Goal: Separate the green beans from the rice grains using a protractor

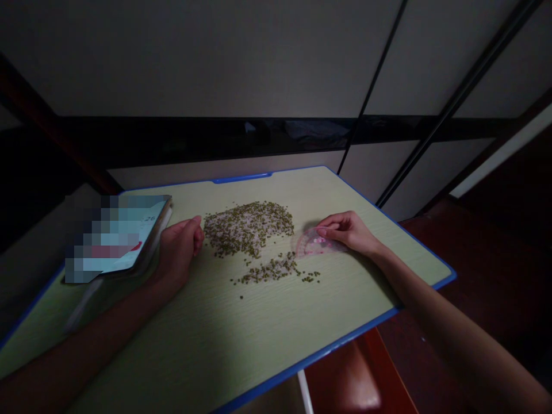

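Beans (281, 216) green; grains (257, 226) whitish; protractor (311, 243) pink-marked; tabletop (336, 305) yellow-green, blue-edged.

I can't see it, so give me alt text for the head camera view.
The right hand holds a clear protractor beside small green beans mixed with pale grains on a blue-edged table. The left hand is curled near the beans.

From the larger heap of small grains (248, 227), a hand could pass over open tabletop (259, 328) at 6 o'clock or 2 o'clock. The left hand (179, 241) and, beyond it, a lit screen (129, 238) block 9; the right hand (352, 233) with a protractor (313, 244) blocks 3; a smaller scatter (273, 270) lies at 5; panels (215, 63) rise at 12.
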Demonstrator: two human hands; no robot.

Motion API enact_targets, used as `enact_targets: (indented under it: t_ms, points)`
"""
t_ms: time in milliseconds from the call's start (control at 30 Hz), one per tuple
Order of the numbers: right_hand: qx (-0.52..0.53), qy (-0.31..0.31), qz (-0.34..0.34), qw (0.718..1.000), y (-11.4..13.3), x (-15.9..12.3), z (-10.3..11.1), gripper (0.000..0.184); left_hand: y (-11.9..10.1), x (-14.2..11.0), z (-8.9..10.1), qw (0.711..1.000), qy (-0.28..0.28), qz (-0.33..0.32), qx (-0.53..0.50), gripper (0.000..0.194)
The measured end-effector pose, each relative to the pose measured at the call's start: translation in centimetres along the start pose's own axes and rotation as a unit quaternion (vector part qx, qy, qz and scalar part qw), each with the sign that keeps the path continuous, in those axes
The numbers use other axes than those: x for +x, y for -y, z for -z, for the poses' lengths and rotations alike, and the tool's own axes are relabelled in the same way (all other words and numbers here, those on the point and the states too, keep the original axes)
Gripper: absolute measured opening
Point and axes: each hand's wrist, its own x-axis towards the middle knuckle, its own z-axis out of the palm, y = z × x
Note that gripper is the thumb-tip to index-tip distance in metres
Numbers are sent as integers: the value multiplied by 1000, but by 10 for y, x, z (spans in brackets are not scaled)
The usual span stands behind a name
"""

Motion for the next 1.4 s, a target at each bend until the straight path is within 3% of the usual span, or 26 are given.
enact_targets:
  t_ms: [367,700,1400]
  points:
    - [15,-26,-10,1000,5,-2,-1,13,3,1,2,1000,4,-4,6,34]
    - [-26,-44,-3,999,3,0,-2,22,3,1,0,1000,7,-10,5,34]
    - [8,-17,24,1000,1,5,-5,19,1,1,2,1000,6,-10,21,35]
